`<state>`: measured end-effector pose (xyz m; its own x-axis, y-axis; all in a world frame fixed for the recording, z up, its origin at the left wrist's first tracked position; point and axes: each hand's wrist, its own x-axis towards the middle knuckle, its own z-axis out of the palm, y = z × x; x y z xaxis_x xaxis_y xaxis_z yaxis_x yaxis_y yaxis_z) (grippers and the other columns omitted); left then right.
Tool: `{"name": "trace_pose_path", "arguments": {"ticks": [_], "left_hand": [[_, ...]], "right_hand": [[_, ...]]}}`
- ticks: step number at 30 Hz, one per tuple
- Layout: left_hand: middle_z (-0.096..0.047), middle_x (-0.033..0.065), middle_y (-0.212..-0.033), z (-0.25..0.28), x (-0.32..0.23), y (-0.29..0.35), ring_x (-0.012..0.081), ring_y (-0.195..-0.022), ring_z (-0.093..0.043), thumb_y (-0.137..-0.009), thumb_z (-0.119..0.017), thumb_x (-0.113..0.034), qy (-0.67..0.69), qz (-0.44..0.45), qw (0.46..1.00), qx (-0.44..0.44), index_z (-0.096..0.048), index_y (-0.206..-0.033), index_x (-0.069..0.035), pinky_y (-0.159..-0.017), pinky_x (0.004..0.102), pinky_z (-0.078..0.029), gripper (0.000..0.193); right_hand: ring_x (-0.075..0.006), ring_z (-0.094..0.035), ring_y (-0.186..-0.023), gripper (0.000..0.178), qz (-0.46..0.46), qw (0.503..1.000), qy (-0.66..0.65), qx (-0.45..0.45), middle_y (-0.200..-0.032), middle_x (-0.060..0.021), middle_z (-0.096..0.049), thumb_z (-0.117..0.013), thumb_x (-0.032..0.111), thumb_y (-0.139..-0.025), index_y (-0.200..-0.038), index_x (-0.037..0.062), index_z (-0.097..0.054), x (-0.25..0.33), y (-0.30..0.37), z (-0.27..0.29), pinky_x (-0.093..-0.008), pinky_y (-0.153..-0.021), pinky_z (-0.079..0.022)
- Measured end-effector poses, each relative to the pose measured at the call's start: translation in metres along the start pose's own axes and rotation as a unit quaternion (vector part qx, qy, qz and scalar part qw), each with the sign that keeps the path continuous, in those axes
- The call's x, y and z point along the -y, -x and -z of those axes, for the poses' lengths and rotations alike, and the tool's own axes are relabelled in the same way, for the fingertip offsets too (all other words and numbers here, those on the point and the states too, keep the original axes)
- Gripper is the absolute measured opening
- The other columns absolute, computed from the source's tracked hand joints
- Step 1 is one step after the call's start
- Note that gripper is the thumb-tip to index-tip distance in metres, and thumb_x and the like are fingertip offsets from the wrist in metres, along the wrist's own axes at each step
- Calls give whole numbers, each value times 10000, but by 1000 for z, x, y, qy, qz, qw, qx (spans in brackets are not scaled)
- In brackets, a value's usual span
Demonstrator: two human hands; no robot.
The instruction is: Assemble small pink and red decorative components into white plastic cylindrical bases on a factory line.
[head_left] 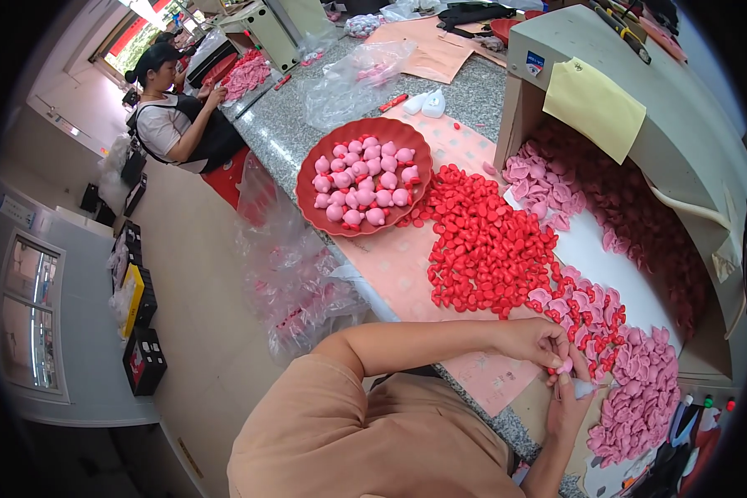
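My left hand [544, 342] pinches a small pink toy piece [564, 366] between its fingertips at the near edge of the worktable. My right hand [568, 407] comes up from below and holds a small pale tube-like thing [585, 388] against that piece. A large heap of small red pieces [481, 241] lies just beyond my hands. Pink flat pieces [639, 390] are piled to the right of my hands.
A red round tray [415, 141] with several finished pink figures stands at the far left of the table. A grey box-like hood [639, 75] covers more pink pieces [539, 183] at the right. Clear plastic bags [290, 282] hang off the table's left side. Another person [174, 116] sits working far down the counter.
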<state>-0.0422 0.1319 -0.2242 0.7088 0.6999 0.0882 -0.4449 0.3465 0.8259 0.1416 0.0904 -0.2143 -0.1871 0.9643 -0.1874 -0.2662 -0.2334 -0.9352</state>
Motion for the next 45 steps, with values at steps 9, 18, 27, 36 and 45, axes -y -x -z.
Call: {"name": "trace_pose_path", "arguments": {"ticks": [9, 18, 27, 36, 45], "left_hand": [[-575, 115, -905, 1, -4, 7, 189, -827, -617, -886, -531, -27, -2, 8, 1000, -3, -468, -920, 16, -750, 305, -515, 84], [-578, 120, -909, -1, 2, -2, 190, -826, -618, -887, -528, -25, 6, -1, 1000, -4, -468, -921, 17, -758, 307, -514, 81], [-543, 74, -1045, 12, 6, 6, 144, -996, -547, -856, -594, -72, -97, 5, 995, -31, -522, -937, -18, -863, 277, -465, 121], [-553, 34, -996, 5, -8, 6, 99, -962, -539, -884, -558, -68, -74, 93, 992, -51, -499, -938, -41, -849, 243, -447, 84], [-551, 26, -968, 1, -7, 1, 85, -938, -539, -881, -563, -68, -61, 97, 991, -64, -504, -954, -33, -841, 234, -446, 100]], "right_hand": [[-99, -530, -787, 443, 2, 1000, 0, 3, -1099, -90, -542, -578, 11, -832, -1253, -46, -451, -2, 2, -7, -206, -660, -437], [-97, -524, -781, 440, 4, 1000, 5, 16, -1100, -84, -540, -571, 20, -838, -1256, -43, -448, 1, -1, 3, -207, -666, -432], [-111, -528, -825, 446, 12, 996, 76, 35, -1137, -49, -514, -622, 184, -823, -1222, 21, -507, 1, -3, -5, -241, -676, -443], [-149, -530, -952, 397, 2, 997, 48, 63, -1178, -68, -454, -572, 18, -827, -1216, -20, -502, 6, -2, -2, -272, -740, -485], [-139, -509, -946, 387, 7, 996, 32, 84, -1150, -66, -457, -548, -3, -836, -1221, -9, -501, 9, -2, 6, -270, -733, -461]]}}
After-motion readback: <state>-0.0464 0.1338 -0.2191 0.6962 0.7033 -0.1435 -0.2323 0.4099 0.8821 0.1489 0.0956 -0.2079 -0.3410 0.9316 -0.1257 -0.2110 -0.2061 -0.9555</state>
